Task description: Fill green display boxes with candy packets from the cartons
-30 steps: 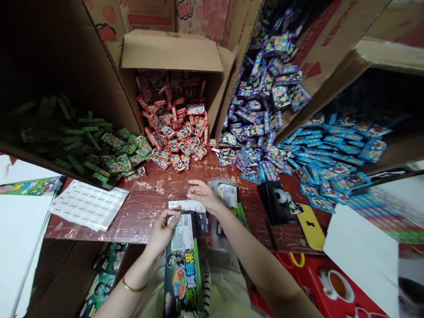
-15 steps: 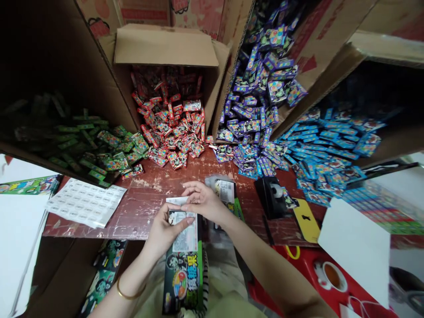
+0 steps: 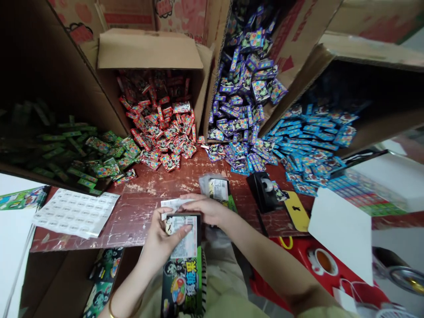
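My left hand (image 3: 158,240) is closed around a black and green candy box (image 3: 181,282). Its thumb presses on the pale printed panel near the box's top, and the box stands tilted before my lap. Behind the top edge, a white paper slip (image 3: 169,203) shows between my hands. My right hand (image 3: 209,209) reaches behind the box with its fingers bent onto the slip; the fingertips are partly hidden. Just past my right hand, another dark box (image 3: 220,190) lies on the table beside clear plastic wrapping (image 3: 206,182).
Cartons spill small green packs (image 3: 109,163), red packs (image 3: 165,137), purple packs (image 3: 238,115) and blue packs (image 3: 308,137) onto the red table (image 3: 132,207). A sticker sheet (image 3: 77,212) lies left. Rightward are a black tape dispenser (image 3: 261,192), a yellow phone (image 3: 296,211) and a teacup (image 3: 323,261).
The view has swung, so the surroundings sit further left. My right hand has gone lower behind the box's top, and more of the white slip shows. My left hand keeps its hold.
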A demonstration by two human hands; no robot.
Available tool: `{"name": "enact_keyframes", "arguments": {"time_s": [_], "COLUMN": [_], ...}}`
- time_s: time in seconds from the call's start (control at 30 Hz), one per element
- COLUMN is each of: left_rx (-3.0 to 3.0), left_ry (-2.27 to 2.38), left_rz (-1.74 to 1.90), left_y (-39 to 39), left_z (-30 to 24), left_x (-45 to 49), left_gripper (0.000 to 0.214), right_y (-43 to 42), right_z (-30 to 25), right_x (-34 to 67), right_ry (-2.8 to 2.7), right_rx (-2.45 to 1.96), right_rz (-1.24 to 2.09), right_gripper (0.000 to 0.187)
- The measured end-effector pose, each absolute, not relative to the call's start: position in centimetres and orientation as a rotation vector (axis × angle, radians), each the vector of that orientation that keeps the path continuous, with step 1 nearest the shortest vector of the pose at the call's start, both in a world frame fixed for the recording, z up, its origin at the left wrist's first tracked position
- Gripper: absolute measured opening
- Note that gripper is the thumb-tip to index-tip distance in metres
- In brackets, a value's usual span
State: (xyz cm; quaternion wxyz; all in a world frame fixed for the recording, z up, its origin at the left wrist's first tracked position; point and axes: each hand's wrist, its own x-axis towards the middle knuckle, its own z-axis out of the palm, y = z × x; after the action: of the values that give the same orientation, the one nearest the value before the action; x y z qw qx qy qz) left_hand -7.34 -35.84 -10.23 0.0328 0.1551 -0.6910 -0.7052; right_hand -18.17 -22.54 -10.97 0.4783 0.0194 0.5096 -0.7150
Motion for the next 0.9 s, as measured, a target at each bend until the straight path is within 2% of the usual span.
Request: {"name": "enact_keyframes", "arguments": {"time_s": [0.07, 0.17, 0.23, 0.3, 0.4, 0.47, 0.6, 0.7, 0.8, 0.9], "left_rx": [0.479, 0.343, 0.350, 0.469, 0.562, 0.669, 0.867, 0.673, 0.520, 0.469], "left_ry": [-2.167, -2.281, -2.191, -1.842, -1.302, -1.225, -1.524, -1.798, -1.976, -2.102], "left_rz": [-2.314, -2.683, -2.835, -2.885, -2.737, -2.535, -2.137, -2.066, -2.074, -2.151], "left_y": [-35.8, -36.6, -37.4, -38.0, -37.6, -36.8, -35.8, -35.4, -34.9, -34.7], "left_z": [-10.3, -10.2, -10.0, -9.8, -9.6, -9.5, -9.8, -10.5, -11.1, -11.3], "left_x": [-6.8, -6.1, -6.0, -6.2, -7.1, -7.8, -8.3, -7.6, -6.6, -6.2], "left_gripper": [0.052, 0.034, 0.025, 0.030, 0.043, 0.048, 0.064, 0.078, 0.073, 0.059], "right_y": [-21.7, -19.6, -18.3, -17.5, -17.8, -18.4, -19.0, -19.6, -20.9, -22.1], "right_z": [-11.1, -11.0, -10.9, -10.8, -11.0, -11.4, -11.1, -9.9, -10.0, -11.5], "right_x": [-18.8, -20.7, -22.1, -22.7, -20.5, -17.4, -12.2, -11.3, -11.2, -10.5], "right_ry": [1.371, 1.546, 1.643, 1.702, 1.671, 1.605, 1.618, 1.874, 1.940, 1.971], "right_rx": [-0.120, -0.267, -0.138, 0.054, 0.203, 0.145, -0.063, -0.279, -0.372, -0.192], "right_rz": [-1.747, -1.765, -1.920, -2.139, -2.347, -2.326, -2.177, -2.261, -2.375, -2.415], "right_gripper": [0.047, 0.061, 0.061, 0.062, 0.066, 0.069, 0.073, 0.064, 0.056, 0.051]}}
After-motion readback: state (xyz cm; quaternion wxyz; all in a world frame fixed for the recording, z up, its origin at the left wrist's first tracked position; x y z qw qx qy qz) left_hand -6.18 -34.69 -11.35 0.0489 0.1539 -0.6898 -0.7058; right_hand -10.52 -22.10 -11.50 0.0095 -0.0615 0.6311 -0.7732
